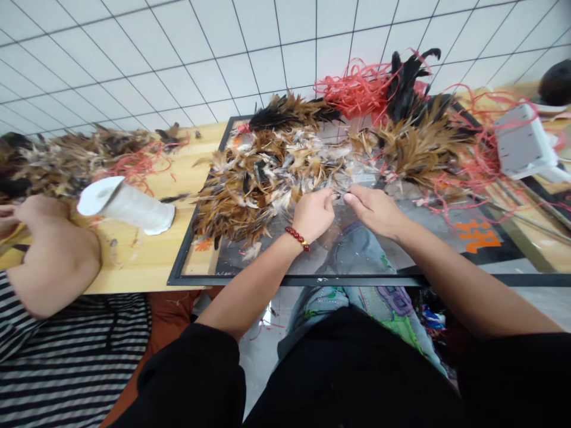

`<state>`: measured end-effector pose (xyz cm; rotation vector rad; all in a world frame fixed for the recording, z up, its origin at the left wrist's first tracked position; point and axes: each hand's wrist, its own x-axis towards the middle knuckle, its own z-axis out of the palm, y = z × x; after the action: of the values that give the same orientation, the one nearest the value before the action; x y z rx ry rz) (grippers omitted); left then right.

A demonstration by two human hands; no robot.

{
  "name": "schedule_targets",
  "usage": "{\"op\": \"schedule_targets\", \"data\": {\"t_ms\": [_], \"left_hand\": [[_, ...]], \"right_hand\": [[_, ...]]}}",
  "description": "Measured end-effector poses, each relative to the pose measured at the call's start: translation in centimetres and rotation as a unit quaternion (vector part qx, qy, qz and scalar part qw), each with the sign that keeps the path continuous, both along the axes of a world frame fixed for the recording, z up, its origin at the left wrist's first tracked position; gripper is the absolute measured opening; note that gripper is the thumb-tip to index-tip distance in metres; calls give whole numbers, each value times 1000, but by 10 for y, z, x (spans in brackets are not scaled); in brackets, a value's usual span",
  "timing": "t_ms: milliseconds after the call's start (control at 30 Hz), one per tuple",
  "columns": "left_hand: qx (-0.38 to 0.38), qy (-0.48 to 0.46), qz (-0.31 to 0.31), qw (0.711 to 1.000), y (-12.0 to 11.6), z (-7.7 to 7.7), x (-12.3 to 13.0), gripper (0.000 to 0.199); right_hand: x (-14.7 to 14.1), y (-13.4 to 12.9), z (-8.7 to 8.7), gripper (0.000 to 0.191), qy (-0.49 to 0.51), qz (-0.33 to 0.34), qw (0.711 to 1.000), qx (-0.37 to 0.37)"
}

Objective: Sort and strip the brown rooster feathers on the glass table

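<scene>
My left hand [313, 213], with a beaded bracelet at the wrist, is closed in a pinch just above the front edge of the feather pile [263, 178]. Facing it, my right hand [375, 209] is closed too, thumb pressed to the fingers. Only a small gap parts the fingertips. Something thin and dark shows between them, too small to name. Brown, black and whitish feathers lie loose behind and left of my hands. A bundle of longer brown feathers [419, 142] rests to the right. Everything lies on a dark-framed glass panel [285, 279].
Tangled red plastic ribbon [357, 89] lies at the back, against the tiled wall [223, 53]. A white box-like object [521, 142] stands at the right. On the left are a white roll [134, 202], more feathers [75, 154] and another person's arm [57, 255] in a striped sleeve.
</scene>
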<state>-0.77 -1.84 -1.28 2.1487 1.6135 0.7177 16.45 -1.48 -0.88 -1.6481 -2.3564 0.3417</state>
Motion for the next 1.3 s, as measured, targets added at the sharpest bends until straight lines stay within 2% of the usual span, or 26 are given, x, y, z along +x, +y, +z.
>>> {"op": "schedule_targets", "data": {"t_ms": [67, 233, 400, 633, 700, 833, 900, 1000, 1067, 1133, 1300], "left_hand": [[3, 13, 3, 1000, -1, 1, 0, 28], [13, 57, 28, 998, -4, 6, -2, 33], [15, 110, 41, 993, -7, 10, 0, 34], [48, 173, 26, 983, -13, 10, 3, 37], [52, 183, 24, 981, -14, 11, 4, 37], [74, 190, 19, 979, -16, 12, 5, 41], [82, 189, 17, 978, -16, 12, 5, 41], [78, 181, 19, 980, -16, 12, 5, 39], [68, 175, 20, 982, -15, 12, 5, 39], [62, 172, 22, 983, -14, 12, 5, 39], [70, 187, 22, 980, -14, 11, 4, 39]], "right_hand": [[1, 0, 2, 45, -11, -7, 1000, 5], [8, -1, 7, 43, -51, -79, 994, 60], [10, -1, 3, 42, -64, -14, 994, 86], [1, -6, 3, 42, -64, 2, 994, 92], [1, -5, 5, 43, -62, -14, 994, 88], [10, 2, 5, 43, -95, -104, 988, 63], [18, 6, 3, 43, -105, -124, 985, 59], [25, 6, 3, 47, -75, -66, 989, 106], [24, 3, 4, 51, -58, 0, 988, 143], [18, -1, 5, 53, -55, 35, 985, 158], [4, -7, 8, 51, -62, 18, 987, 146]]}}
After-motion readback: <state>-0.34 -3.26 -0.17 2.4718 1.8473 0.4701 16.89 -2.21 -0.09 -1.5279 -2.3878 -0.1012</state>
